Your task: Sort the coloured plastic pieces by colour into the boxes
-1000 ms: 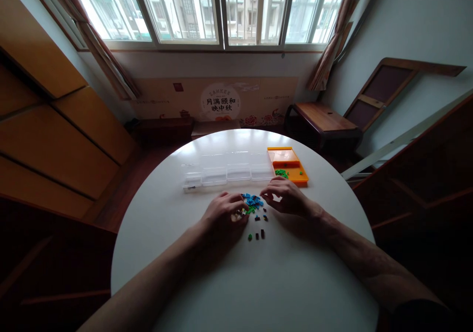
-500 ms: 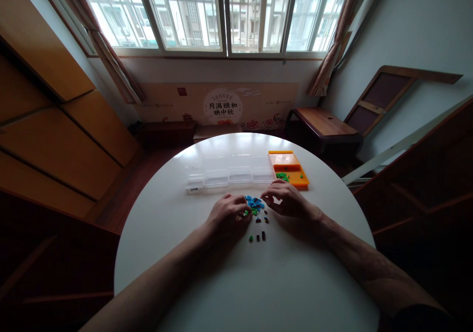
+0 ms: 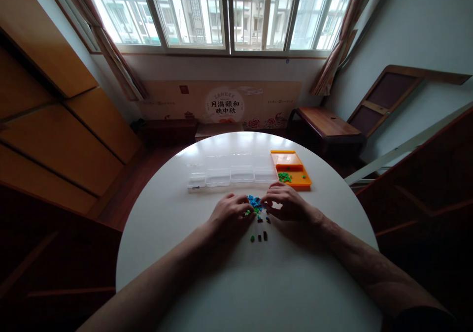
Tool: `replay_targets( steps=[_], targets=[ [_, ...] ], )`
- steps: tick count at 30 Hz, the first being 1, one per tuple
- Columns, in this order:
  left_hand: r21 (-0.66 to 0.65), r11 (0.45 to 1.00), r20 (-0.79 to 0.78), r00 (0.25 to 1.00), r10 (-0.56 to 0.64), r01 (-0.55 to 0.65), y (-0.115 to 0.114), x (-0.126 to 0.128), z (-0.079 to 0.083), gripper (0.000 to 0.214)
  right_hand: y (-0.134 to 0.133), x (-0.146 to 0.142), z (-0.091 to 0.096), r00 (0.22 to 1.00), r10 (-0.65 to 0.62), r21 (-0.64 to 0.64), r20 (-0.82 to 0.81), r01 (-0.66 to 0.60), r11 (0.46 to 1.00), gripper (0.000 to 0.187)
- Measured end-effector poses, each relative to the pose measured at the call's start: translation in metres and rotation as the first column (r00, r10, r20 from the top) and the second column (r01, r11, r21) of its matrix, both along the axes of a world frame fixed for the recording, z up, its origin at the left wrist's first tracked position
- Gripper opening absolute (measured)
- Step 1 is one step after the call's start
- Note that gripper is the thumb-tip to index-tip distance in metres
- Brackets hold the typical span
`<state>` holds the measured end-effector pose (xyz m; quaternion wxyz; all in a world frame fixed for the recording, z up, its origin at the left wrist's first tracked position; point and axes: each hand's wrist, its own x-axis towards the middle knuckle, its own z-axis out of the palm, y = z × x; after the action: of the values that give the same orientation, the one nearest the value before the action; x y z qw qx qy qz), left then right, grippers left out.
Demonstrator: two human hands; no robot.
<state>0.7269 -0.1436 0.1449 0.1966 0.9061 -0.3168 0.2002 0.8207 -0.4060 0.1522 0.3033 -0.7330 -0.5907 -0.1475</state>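
Observation:
A small pile of blue building bricks [image 3: 254,202] lies on the table between my two hands, with green bricks [image 3: 256,211] along its near side. At the pile's left edge, my left hand [image 3: 232,210] has its fingers curled together on the pieces. My right hand [image 3: 284,201] is at the pile's right edge, thumb and forefinger bent into a pinch. What either hand's fingertips hold is hidden or too small to make out. Nearer to me are a small green piece [image 3: 252,238], a dark brick [image 3: 265,236] and several other tiny dark pieces.
Behind my right hand is an orange tray [image 3: 297,180] with green pieces [image 3: 284,177] in it. A clear plastic compartment box [image 3: 218,178] stands to its left. Both rest on the round white table [image 3: 166,223]. A wooden side table [image 3: 327,122] is beyond its far right edge.
The view has shifted slightly. My right hand's fingertips have come a little closer to the blue pile and to my left hand, which stays at the pile.

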Motion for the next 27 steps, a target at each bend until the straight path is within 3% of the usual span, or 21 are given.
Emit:
replay_targets(
  steps=[10, 21, 24, 27],
  targets=[
    [-0.172, 0.985, -0.041, 0.999, 0.004, -0.011, -0.003, 0.0, 0.008, 0.021, 0.002, -0.01, 0.012, 0.994, 0.069, 0.035, 0.079, -0.072, 0.997, 0.012],
    [-0.212, 0.977, -0.042, 0.999, -0.029, 0.019, -0.003, 0.001, 0.007, 0.02, 0.005, -0.012, 0.012, 0.981, 0.048, 0.028, 0.188, -0.054, 0.998, 0.01],
    [-0.23, 0.973, -0.042, 0.999, 0.0, -0.01, -0.002, 0.001, 0.008, 0.017, -0.006, -0.003, 0.015, 0.989, -0.046, 0.055, 0.141, 0.039, 0.998, 0.009],
    [-0.2, 0.979, -0.05, 0.998, 0.033, -0.042, -0.001, 0.0, 0.007, 0.016, -0.026, 0.015, 0.016, 0.954, -0.293, 0.147, 0.062, 0.282, 0.948, 0.01]
  ],
)
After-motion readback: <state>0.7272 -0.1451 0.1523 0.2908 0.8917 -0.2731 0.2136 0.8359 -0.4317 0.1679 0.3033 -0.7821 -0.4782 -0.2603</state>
